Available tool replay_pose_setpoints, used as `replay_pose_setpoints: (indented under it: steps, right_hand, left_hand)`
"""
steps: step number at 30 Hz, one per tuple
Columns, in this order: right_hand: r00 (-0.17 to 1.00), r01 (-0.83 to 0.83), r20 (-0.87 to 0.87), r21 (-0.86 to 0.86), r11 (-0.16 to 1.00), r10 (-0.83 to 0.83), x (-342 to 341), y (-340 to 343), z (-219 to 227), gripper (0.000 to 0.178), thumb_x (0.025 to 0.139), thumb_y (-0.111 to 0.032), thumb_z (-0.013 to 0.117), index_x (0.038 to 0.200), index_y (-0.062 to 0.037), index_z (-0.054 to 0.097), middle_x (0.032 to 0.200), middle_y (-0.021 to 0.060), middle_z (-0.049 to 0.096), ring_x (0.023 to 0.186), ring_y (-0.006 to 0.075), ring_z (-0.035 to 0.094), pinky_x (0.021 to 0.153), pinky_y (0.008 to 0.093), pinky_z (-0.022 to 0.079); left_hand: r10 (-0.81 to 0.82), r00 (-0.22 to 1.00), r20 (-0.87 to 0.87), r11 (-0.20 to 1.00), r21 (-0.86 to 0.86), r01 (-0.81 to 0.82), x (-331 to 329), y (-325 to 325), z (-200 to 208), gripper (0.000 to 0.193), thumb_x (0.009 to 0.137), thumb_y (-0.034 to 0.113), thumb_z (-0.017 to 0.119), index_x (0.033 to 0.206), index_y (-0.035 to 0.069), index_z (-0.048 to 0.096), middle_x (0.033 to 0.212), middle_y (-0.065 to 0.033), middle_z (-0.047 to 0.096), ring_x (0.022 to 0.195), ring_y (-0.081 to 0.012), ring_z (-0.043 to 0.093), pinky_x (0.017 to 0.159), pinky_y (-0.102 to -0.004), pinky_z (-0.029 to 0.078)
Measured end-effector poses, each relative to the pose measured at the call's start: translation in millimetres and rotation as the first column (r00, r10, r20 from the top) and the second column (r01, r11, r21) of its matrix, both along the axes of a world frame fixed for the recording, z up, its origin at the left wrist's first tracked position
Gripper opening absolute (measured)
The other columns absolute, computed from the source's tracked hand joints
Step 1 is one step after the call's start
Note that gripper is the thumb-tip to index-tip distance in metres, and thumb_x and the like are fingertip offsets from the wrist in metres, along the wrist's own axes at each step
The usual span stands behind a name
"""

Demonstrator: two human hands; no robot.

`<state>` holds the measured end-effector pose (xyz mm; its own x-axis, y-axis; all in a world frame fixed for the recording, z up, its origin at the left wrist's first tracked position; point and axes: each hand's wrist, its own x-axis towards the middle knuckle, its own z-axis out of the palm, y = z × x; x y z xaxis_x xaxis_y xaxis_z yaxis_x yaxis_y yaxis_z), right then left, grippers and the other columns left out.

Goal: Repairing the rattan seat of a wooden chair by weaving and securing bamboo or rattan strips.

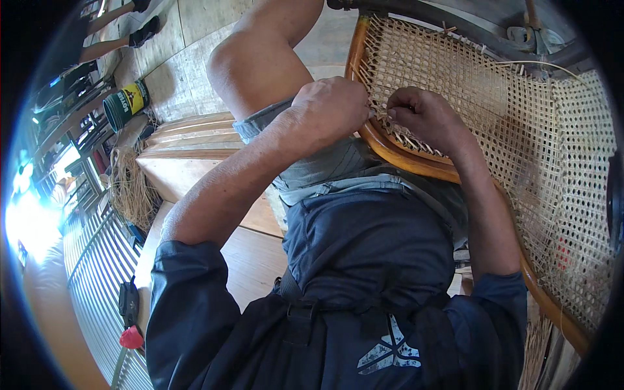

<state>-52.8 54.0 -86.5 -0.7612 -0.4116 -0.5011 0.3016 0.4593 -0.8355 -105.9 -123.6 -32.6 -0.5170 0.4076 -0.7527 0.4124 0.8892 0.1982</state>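
Note:
A panel of woven cane webbing (pixel 468 81) is set in a curved, glossy brown wooden frame (pixel 396 156) in front of me and to the right. Loose strand ends stick up along its edge. My left hand (pixel 335 110) is closed at the near left corner of the frame; whatever its fingers hold is hidden. Just right of it, above the weave's edge, my right hand (pixel 426 117) has its fingers curled into a pinch. What lies between those fingertips is too small to make out.
To the left stand a dark green and yellow bucket (pixel 127 104) and a bundle of loose cane strands (pixel 133 182). A wooden board structure (pixel 188 153) sits beside my leg. Another person's legs (pixel 117 42) show at the upper left. A thin strand (pixel 546 64) arcs over the far webbing.

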Motion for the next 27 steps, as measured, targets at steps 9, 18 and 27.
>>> replay_pose_setpoints:
  steps: [9,18,27]
  right_hand:
    - [0.999,0.025,0.041,-0.062,0.998,-0.022,2.3,-1.4,-5.2,0.016,0.087,-0.013,0.056,0.094,-0.0001,0.062,0.076,0.0062,0.062,0.069,0.011,0.057,0.063,0.0276,0.046]
    - [0.997,0.081,0.009,-0.108,0.991,-0.08,9.8,-2.1,-5.0,0.021,0.084,-0.02,0.059,0.096,-0.0032,0.064,0.085,0.0144,0.064,0.078,0.0262,0.063,0.071,0.035,0.048]
    - [0.999,0.03,0.028,-0.041,0.999,-0.028,2.4,0.6,-5.6,0.021,0.085,-0.02,0.057,0.096,-0.004,0.064,0.087,0.015,0.064,0.079,0.0269,0.063,0.071,0.037,0.049]
  left_hand:
    - [-0.01,1.0,-0.017,1.0,0.003,0.01,-2.4,1.5,6.9,0.024,0.083,0.024,0.053,0.085,0.003,0.065,0.082,-0.0201,0.064,0.08,-0.0359,0.064,0.072,-0.0476,0.05]
    - [-0.075,0.996,0.044,0.997,0.008,0.075,-10.7,10.3,10.2,0.022,0.081,0.021,0.055,0.087,0.003,0.065,0.082,-0.021,0.064,0.082,-0.0361,0.063,0.073,-0.0472,0.05]
    - [-0.007,1.0,0.002,0.999,-0.032,0.007,-0.9,4.3,5.8,0.026,0.084,0.026,0.054,0.089,0.003,0.065,0.083,-0.0204,0.064,0.083,-0.0362,0.063,0.074,-0.0461,0.05]
